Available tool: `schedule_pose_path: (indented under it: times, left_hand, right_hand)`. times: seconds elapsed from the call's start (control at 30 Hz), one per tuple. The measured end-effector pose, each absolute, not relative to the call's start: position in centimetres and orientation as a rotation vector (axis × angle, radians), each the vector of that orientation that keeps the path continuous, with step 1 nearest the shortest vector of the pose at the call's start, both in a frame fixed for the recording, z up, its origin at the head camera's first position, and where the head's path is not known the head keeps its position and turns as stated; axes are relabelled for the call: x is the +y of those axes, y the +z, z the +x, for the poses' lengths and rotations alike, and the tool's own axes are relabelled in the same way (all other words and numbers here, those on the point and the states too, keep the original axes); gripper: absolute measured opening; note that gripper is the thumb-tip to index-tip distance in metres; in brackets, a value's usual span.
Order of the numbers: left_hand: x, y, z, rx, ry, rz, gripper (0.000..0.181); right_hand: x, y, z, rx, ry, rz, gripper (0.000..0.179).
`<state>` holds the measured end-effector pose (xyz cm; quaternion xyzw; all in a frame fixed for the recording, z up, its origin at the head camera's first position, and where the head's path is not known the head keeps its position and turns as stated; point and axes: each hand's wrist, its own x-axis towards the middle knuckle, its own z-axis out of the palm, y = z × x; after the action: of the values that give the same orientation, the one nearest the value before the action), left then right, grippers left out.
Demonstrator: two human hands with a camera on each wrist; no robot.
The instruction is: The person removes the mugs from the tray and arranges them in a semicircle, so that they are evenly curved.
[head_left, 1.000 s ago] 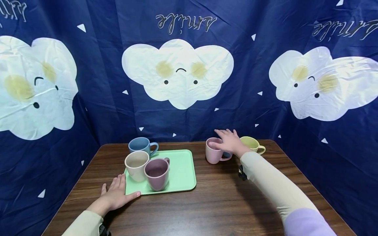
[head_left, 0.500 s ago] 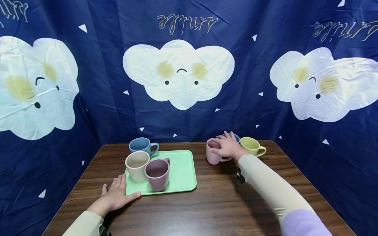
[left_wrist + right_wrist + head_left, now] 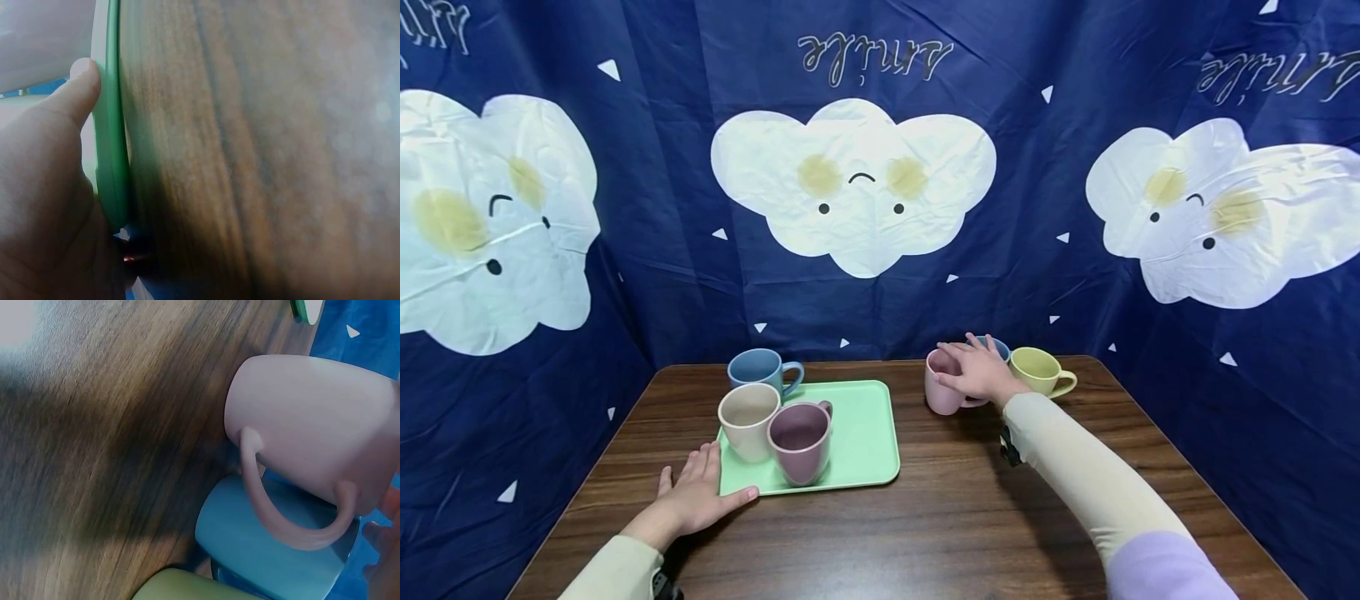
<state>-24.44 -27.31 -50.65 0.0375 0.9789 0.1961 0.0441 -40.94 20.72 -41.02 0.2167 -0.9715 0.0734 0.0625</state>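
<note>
My left hand [image 3: 688, 497] rests at the near left corner of the light green tray [image 3: 865, 442], fingers straight along its side, thumb on the front rim. On the tray stand a cream mug [image 3: 749, 429] and a mauve mug [image 3: 800, 450]. A blue mug [image 3: 755, 369] is behind them at the tray's far left corner. Over at the back right, my right hand [image 3: 981, 372] grips the top of an upright pink mug [image 3: 942, 396], thumb on the near side and fingers across the rim. In the right wrist view, the pink mug's handle [image 3: 290, 531] overlaps a second blue mug [image 3: 269, 531].
A yellow-green mug [image 3: 1034, 371] stands to the right of the second blue mug, close beside it. The brown wooden table [image 3: 880, 542] ends at a dark blue curtain [image 3: 1037, 275] printed with clouds, which hangs behind and along both sides.
My right hand has come down onto the pink mug, its spread fingers drawing in around the top and uncovering part of the second blue mug. The left hand stays on the tray.
</note>
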Motion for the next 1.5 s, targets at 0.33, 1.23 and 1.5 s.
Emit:
schedule_pose_path:
  times: [0.33,1.23,1.5]
  left_hand:
    - [-27.0,-49.7,-23.8,2.970,0.598,0.104,0.126]
    - [-26.7,-48.7,-24.0,2.936,0.546,0.088,0.127]
    - [-26.4,-48.4,-23.8,2.942,0.553,0.091,0.126]
  right_hand:
    - [18.8,-38.7,-40.6,-2.944,0.489,0.679,0.079]
    - [3.8,-46.3,-36.8,-2.601,1.646,1.017,0.047]
    - [1.5,-46.7,-35.0,-2.529,1.818,1.066,0.038]
